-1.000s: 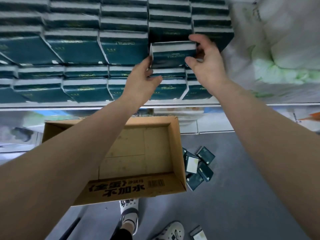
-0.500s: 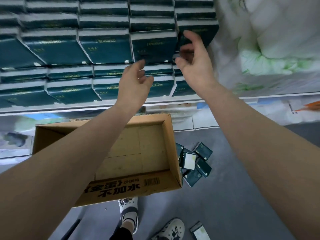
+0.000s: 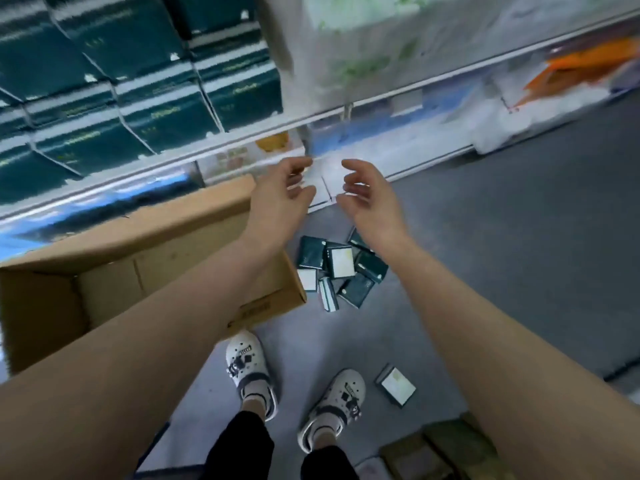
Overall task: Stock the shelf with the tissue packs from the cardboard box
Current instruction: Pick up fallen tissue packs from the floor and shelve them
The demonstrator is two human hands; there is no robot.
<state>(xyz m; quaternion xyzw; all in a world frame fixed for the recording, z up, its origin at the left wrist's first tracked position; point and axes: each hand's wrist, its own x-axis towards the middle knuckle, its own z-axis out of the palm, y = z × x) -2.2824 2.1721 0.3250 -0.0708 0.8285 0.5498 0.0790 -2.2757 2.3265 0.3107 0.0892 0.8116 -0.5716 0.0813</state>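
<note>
Although the shelf [image 3: 242,143] already carries close rows of dark green tissue packs [image 3: 166,116], the step in hand appears to be the reach for more stock. The left hand [image 3: 280,192] and right hand [image 3: 370,195] hover side by side, apart from each other, above the floor [image 3: 502,254] in front of the shelf's lower edge. Both hands are empty, with fingers loosely curled and palms turned toward one another.

The cardboard box [image 3: 156,233] stands open at the left, under the left forearm. The part of its inside that shows is bare cardboard; the arm hides the rest.

The packs left to stock lie on the floor. A loose pile [image 3: 341,263] sits just beside the box's near right corner, below the hands. A single pack [image 3: 396,386] lies well apart from it, near the right shoe [image 3: 334,403].

Each pack is a flat rectangular block. In the pile the long axes run at mixed angles: some packs show a pale face upward, some a dark face, and one seems to stand on an edge. The single pack lies flat, pale face up, its long axis oblique to the shelf edge.

The next move probably calls for lowering both hands to the pile and gripping one pack across its short sides. The pack would then need turning to match the flat stacking of the rows above. Motion blur obscures the print on the packs.
</note>
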